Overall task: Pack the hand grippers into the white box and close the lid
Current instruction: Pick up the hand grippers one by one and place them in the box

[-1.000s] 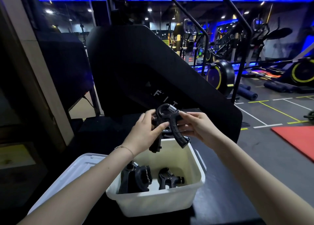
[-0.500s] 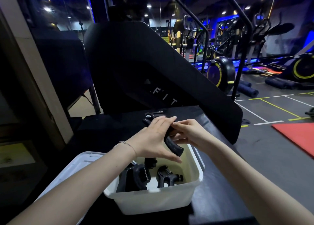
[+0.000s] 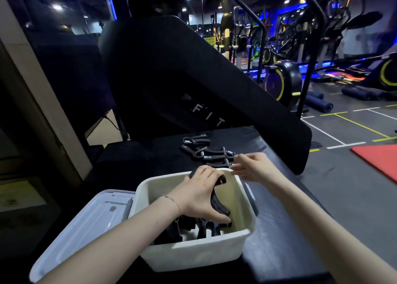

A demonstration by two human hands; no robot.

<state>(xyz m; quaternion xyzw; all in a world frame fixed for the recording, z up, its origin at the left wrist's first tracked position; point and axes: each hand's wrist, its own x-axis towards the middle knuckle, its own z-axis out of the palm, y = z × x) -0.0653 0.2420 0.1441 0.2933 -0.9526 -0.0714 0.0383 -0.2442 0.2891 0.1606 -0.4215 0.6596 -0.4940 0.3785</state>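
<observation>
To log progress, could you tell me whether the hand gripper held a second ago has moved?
Yes. The hand gripper, then above the white box rim, is now lowered inside it, held by the left hand.

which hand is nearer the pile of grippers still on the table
Right. The right hand reaches just beside the pile of grippers; the left hand is nearer the camera, down in the white box.

Box (image 3: 193,255) sitting on the worktop (image 3: 279,230), lid (image 3: 86,223) lying to its left, loose hand grippers (image 3: 206,150) lying behind it, more grippers (image 3: 206,228) resting inside
</observation>
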